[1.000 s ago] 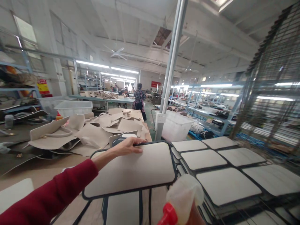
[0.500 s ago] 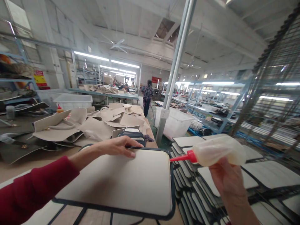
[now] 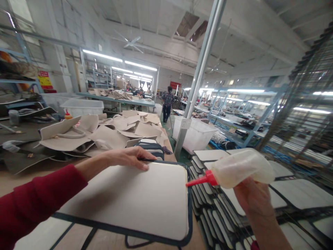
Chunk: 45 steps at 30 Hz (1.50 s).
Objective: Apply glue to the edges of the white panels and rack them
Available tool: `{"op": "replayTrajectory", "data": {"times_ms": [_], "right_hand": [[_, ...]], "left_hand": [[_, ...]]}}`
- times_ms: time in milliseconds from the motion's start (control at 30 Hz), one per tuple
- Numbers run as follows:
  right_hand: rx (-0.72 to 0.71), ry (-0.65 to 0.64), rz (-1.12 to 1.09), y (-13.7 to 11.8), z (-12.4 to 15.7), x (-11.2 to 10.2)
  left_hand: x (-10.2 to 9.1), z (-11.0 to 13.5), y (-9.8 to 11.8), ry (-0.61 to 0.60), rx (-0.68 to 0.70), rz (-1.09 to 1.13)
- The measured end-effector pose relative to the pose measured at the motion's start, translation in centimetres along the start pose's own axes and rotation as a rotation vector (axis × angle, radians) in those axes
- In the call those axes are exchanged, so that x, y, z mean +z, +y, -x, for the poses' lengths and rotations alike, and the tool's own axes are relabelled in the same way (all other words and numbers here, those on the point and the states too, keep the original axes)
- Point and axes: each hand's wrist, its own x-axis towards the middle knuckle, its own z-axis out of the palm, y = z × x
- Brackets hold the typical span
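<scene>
A white panel with dark edging is tilted up toward me above the table. My left hand grips its top edge, thumb on the white face and fingers behind. In my right hand is a translucent squeeze bottle with a red nozzle, lying nearly sideways. The nozzle tip meets the panel's right edge, a little below the upper corner, along the seam between white face and dark binding. Part of my right hand's fingers are hidden behind the bottle.
Stacks of similar dark-edged panels lie to the right. Beige bag pieces cover the table's far part. A metal post and a white bin stand beyond. Farther off, a person is in the aisle.
The nozzle tip has moved down a little along the panel's right edge. My left hand and the panel have shifted slightly left in view. The person in the aisle has changed stance.
</scene>
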Motion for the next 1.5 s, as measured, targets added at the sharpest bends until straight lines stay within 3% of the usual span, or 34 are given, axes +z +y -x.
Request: {"op": "replayTrajectory", "data": {"times_ms": [367, 733, 1167, 1500], "right_hand": [[0.097, 0.042, 0.01, -0.2, 1.2, -0.4], [0.114, -0.014, 0.008, -0.1, 1.9, -0.7], [0.179, 0.136, 0.088, -1.0, 2.8, 0.2], [0.108, 0.073, 0.102, -0.1, 2.8, -0.7]], "left_hand": [[-0.1, 0.3, 0.6, -0.071, -0.032, 0.062], [-0.7, 0.7, 0.3, -0.019, -0.062, 0.077], [-0.8, 1.0, 0.4, -0.054, -0.061, 0.066], [-1.1, 1.0, -0.1, -0.021, -0.074, 0.081]]}}
